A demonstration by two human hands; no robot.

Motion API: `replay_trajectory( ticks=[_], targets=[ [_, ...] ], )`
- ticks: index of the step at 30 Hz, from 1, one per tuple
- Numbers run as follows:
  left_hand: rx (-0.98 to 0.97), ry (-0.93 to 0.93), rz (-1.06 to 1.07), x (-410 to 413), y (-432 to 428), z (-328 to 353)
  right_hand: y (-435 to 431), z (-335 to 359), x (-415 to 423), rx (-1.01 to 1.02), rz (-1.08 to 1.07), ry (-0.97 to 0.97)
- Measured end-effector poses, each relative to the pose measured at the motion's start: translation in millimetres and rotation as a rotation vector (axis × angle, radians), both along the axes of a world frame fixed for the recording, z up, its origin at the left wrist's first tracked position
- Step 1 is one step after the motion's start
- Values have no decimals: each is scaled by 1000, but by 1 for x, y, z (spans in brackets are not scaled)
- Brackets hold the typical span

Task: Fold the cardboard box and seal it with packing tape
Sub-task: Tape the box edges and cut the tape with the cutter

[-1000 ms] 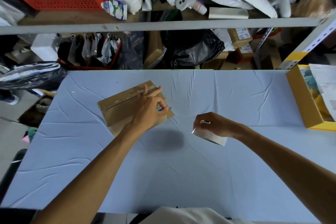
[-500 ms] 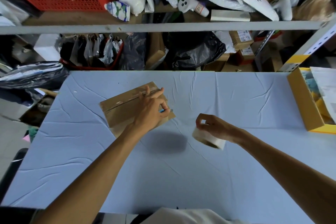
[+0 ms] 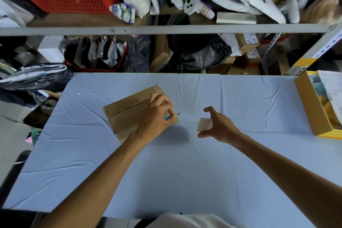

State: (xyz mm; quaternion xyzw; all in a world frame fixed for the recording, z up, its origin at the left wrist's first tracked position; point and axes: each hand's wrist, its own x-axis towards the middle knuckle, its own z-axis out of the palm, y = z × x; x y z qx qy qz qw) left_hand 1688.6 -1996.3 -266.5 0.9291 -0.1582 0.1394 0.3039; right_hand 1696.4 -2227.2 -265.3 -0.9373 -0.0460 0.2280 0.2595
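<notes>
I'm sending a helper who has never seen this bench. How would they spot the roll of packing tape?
Start at the pale blue table and find the taped cardboard box under the left hand. Just right of it, the right hand spreads open around the tape roll: small, pale and translucent, unlike the brown box.

A table (image 3: 185, 181) under a creased pale blue cloth fills the foreground. Behind it, a grey metal shelf (image 3: 166, 29) is crammed with bags, boxes and a red basket (image 3: 68, 1). Grey floor (image 3: 11, 135) shows at left.
</notes>
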Motion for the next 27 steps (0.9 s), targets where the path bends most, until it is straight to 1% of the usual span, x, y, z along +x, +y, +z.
replay_trajectory(
  ticks=[2,4,6,9,14,16,18,22,24,27],
  targets=[
    [7,14,-61,-7,-5,-4,1,-3,1,-37,20,-45],
    [13,93,-111,-17,-10,-10,2,-7,3,-60,43,-64],
    [48,165,-141,-26,-15,-17,2,-11,6,-82,65,-42],
    [128,215,-177,-29,-26,-21,3,-17,7,-139,140,6],
    [156,233,-216,-30,-28,-26,0,-25,5,-134,223,70],
    [110,289,-218,-37,-27,-34,-3,-28,6,-119,226,67],
    [30,411,-173,-43,-26,-47,-6,-31,6,-122,224,48],
    [-138,643,39,-41,-22,-72,-11,-40,8,-128,222,-1],
    [-186,715,109,-40,-21,-81,-13,-44,7,-142,229,-8],
    [-219,775,207,-37,-25,-94,-14,-52,2,-157,272,-19]
  ],
)
